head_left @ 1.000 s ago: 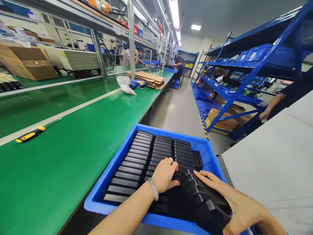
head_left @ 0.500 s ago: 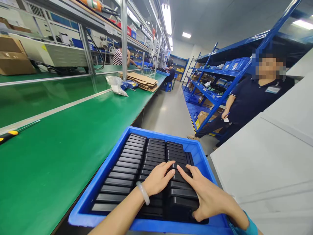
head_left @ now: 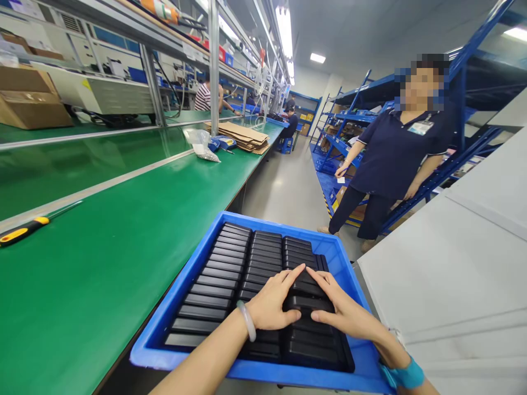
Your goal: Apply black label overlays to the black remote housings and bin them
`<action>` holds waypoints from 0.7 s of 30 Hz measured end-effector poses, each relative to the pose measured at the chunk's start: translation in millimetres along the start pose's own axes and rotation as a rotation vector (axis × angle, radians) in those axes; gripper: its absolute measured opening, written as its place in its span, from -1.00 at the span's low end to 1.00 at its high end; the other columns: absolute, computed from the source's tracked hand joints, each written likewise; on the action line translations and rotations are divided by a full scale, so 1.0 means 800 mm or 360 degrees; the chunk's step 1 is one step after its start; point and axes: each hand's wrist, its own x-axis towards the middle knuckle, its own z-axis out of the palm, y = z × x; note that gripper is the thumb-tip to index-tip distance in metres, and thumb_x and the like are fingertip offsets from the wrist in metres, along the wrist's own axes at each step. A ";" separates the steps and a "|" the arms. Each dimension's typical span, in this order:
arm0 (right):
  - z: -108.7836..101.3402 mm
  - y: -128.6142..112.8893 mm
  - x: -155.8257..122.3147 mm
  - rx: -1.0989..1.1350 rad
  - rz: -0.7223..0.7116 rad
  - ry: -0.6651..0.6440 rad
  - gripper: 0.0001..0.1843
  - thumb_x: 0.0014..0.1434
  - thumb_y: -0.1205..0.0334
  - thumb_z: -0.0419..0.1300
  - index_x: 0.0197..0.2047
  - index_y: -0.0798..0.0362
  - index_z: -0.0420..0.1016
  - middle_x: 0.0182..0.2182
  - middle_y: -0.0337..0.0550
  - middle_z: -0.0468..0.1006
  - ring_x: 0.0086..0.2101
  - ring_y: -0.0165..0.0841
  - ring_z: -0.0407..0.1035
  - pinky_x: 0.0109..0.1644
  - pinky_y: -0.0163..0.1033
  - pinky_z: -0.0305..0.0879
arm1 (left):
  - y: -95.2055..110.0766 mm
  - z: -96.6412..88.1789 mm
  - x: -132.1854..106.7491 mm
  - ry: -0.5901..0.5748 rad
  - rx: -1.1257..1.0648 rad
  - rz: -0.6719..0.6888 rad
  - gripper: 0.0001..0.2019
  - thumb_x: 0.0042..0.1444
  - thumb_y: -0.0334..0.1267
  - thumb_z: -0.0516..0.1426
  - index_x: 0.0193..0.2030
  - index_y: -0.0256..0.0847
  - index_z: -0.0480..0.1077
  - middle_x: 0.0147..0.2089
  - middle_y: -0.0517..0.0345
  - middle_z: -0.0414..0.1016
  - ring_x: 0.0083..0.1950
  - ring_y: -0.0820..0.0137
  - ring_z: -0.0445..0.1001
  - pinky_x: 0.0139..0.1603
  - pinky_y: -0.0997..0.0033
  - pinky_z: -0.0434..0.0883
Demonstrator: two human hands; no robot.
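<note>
A blue plastic bin (head_left: 150,357) holds rows of flat black plastic cases (head_left: 216,286), standing closely packed on edge. Over the right-hand row, one black case (head_left: 309,303) sits slightly proud of those around it. My left hand (head_left: 272,300), with a pale bangle at the wrist, grips that case from the left, thumb on the near side and fingers on the far side. From the right, my right hand (head_left: 345,308) has it in the same kind of grip, a teal band round its wrist. Both index fingertips nearly meet beyond the case. Its lower part is hidden among the others.
Left of the bin runs a green workbench (head_left: 135,236) with a screwdriver (head_left: 27,230), a clear bag (head_left: 203,148) and flat cardboard (head_left: 242,137). A white cabinet (head_left: 448,269) borders the right side. A person (head_left: 395,148) stands by blue shelving (head_left: 461,104).
My right hand's thumb has moved up from the row's near end to the case, and both hands have closed round it. The standing person has shifted left in view.
</note>
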 end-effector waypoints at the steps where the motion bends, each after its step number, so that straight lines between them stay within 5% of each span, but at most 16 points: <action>1: 0.002 0.002 0.002 0.0017 -0.0013 0.0071 -0.21 0.21 0.10 0.14 0.41 0.02 -0.11 0.18 0.04 0.14 0.20 -0.21 0.09 0.30 -0.06 0.01 | -0.001 0.000 0.000 0.0029 -0.0011 0.0001 -0.10 -0.01 -0.30 0.20 0.42 -0.07 -0.19 0.33 -0.07 0.15 0.30 0.14 0.19 0.31 -0.03 0.17; 4: 0.005 0.008 0.005 0.0016 -0.0074 0.0202 -0.35 0.19 0.13 0.19 0.31 0.00 0.13 0.07 -0.01 0.30 0.10 -0.20 0.22 0.24 -0.07 0.12 | -0.005 0.001 0.001 0.0143 -0.0047 0.0026 -0.15 0.03 -0.31 0.17 0.42 -0.12 -0.15 0.35 -0.06 0.14 0.33 0.21 0.16 0.35 0.07 0.15; 8: -0.010 0.027 -0.002 0.0009 -0.0034 0.0638 -0.42 0.21 0.05 0.15 0.25 0.00 0.15 0.13 0.00 0.30 0.14 -0.16 0.20 0.26 -0.05 0.09 | -0.005 0.003 0.001 0.0223 -0.0007 -0.0020 0.07 -0.05 -0.27 0.25 0.43 -0.30 -0.41 0.45 -0.22 -0.11 0.42 0.21 -0.01 0.39 0.10 0.10; 12: -0.031 0.042 -0.021 -0.0130 0.0242 0.0965 -0.38 0.15 -0.09 0.11 0.18 0.05 0.15 0.09 0.08 0.36 0.10 -0.08 0.27 0.20 0.02 0.18 | 0.006 0.009 -0.002 -0.0077 0.0280 0.0257 -0.08 -0.06 -0.01 0.28 0.40 -0.12 -0.04 0.46 -0.16 -0.09 0.44 0.04 -0.07 0.39 -0.09 0.02; 16: -0.017 0.021 -0.042 -0.0847 0.0786 0.0860 -0.38 0.18 -0.10 -0.03 0.15 0.19 0.19 0.01 0.24 0.38 -0.12 0.05 0.42 -0.02 0.11 0.35 | 0.009 0.023 -0.006 -0.0426 0.0453 0.0475 -0.22 -0.03 0.13 0.23 0.33 0.01 0.15 0.46 -0.17 -0.11 0.44 -0.10 -0.15 0.35 -0.28 -0.12; 21: 0.050 -0.010 -0.046 -0.1269 0.1240 0.0565 -0.28 0.29 0.06 -0.22 0.25 0.56 -0.01 -0.12 0.44 0.41 -0.31 0.07 0.50 -0.23 0.07 0.42 | -0.001 0.034 -0.008 -0.0403 0.0515 0.0445 -0.14 -0.04 0.02 0.22 0.38 -0.19 0.04 0.44 -0.30 -0.10 0.44 -0.03 -0.12 0.39 -0.17 -0.13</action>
